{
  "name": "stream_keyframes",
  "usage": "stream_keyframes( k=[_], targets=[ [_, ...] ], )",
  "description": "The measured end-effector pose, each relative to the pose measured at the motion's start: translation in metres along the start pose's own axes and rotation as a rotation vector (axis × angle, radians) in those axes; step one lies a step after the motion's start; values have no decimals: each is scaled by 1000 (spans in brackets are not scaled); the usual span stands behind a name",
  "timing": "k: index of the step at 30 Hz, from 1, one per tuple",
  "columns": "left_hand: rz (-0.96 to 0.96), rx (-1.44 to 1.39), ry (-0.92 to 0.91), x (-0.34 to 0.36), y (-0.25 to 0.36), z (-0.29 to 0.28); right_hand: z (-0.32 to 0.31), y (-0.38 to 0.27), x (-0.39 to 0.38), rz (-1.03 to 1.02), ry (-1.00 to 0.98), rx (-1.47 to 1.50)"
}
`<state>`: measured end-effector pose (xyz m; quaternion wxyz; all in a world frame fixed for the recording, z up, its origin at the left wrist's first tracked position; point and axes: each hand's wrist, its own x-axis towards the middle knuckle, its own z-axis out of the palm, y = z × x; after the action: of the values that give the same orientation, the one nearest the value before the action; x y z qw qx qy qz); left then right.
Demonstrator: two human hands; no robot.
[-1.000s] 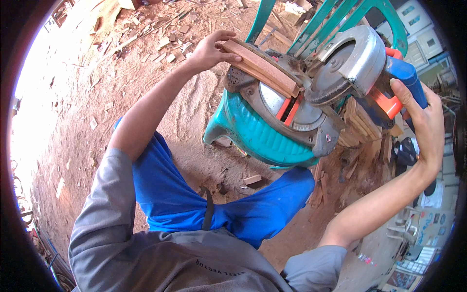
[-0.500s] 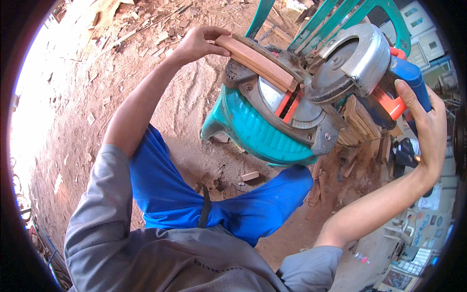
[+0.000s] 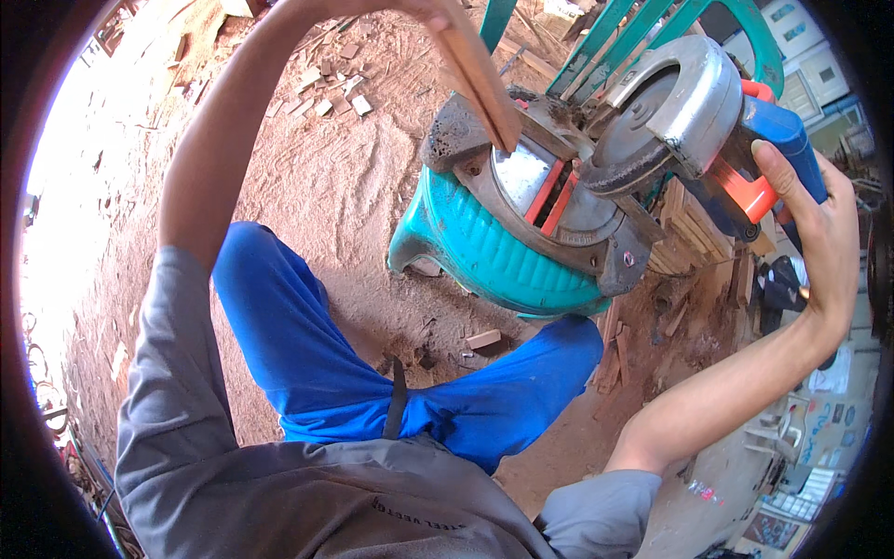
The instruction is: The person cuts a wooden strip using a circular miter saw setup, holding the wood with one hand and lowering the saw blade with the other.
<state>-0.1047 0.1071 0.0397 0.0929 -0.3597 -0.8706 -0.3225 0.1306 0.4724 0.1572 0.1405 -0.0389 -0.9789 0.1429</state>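
Observation:
A strip of reddish wood (image 3: 476,79) hangs tilted over the left part of the miter saw (image 3: 700,104), its lower end near the metal base. My left hand (image 3: 424,8) is closed on the strip's upper end, partly cut off by the top edge of the view. My right hand (image 3: 823,219) is wrapped round the saw's blue and orange handle (image 3: 784,140), thumb on top. The saw head is raised, its round blade (image 3: 643,116) showing under the silver guard. Below it, the base has an orange-edged slot (image 3: 556,196).
The saw rests on a green plastic chair (image 3: 494,252) between my knees. Stacked wood pieces (image 3: 691,224) lie right of it. Offcuts (image 3: 331,88) and sawdust cover the ground at the upper left; a small block (image 3: 483,339) lies before the chair.
My left hand has lifted the wood strip off the saw base and moved up and away, tilting it steeply. My right hand stays on the handle, and the saw head remains raised.

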Motion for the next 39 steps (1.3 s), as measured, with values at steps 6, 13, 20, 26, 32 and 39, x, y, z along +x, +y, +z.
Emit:
stream_keyframes(
  k=[6, 13, 20, 26, 32, 39],
  targets=[
    [264, -50, -164, 47, 59, 8, 3, 0, 0, -22, 14, 92],
    [239, -246, -128, 40, 66, 45, 0, 3, 0, -21, -8, 36],
    [171, -551, -131, 31, 47, 68, 4, -5, -4, -38, 18, 97],
    [143, -186, 118, 11, 10, 57, 4, -5, -8, -86, -26, 68],
    [26, -28, 90, -15, -36, 67, 5, 3, -7, -66, -25, 160],
    [-207, -561, 123, -40, -57, 82, 2, 0, -6, -27, -93, 2]
  ],
)
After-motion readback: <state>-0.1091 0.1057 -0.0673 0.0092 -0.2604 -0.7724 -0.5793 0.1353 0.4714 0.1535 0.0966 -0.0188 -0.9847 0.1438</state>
